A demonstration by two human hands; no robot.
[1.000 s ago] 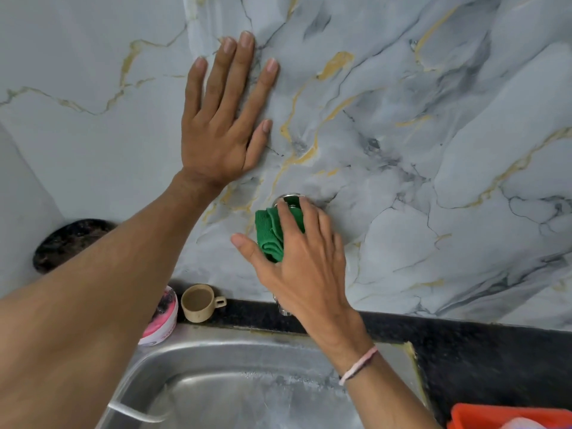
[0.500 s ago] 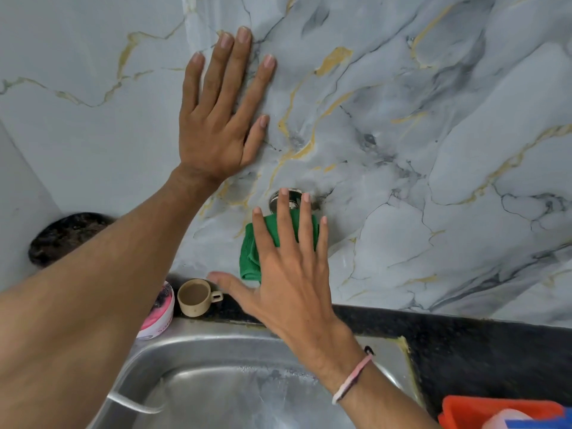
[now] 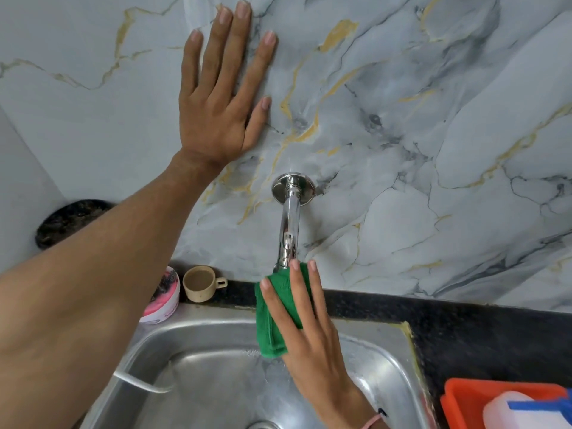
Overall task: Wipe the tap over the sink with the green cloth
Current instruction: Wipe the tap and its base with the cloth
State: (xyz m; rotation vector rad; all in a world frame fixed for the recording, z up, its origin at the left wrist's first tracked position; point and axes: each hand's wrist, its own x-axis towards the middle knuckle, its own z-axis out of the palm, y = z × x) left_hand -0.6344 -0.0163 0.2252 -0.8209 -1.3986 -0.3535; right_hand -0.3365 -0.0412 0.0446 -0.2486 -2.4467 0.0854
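Head view.

Tap [image 3: 289, 224]: chrome spout on a round wall flange, coming out of the marble wall [image 3: 433, 119] and running toward the sink [image 3: 216, 382]. Upper stretch bare; its near end is covered by the cloth.

Cloth [image 3: 272, 317]: green, folded, wrapped over the near end of the tap, above the far rim of the sink.

Right hand [image 3: 306, 329]: fingers extended and laid flat over the cloth, pressing it against the tap; thumb hidden, so how far the hand closes round the spout cannot be told. A pink band sits at the wrist.

Left hand [image 3: 219, 103]: open, palm flat on the wall, fingers spread, up and to the left of the tap flange; it holds nothing. Forearm crosses the left of the frame.

Sink: steel, near centre, drain at the bottom edge of the frame. A thin white tube [image 3: 139, 382] lies in its left side.

Counter [image 3: 464, 329]: dark speckled stone, running along the foot of the wall and down the right of the sink.

Cup [image 3: 199, 283]: small, beige, with a handle, upright on the counter to the left of the tap.

Tub [image 3: 162, 300]: round, pink and white, just left of the cup, partly behind the left forearm.

Tray [image 3: 495, 400]: orange, near right corner, holding a white and blue item that is cut off by the frame.
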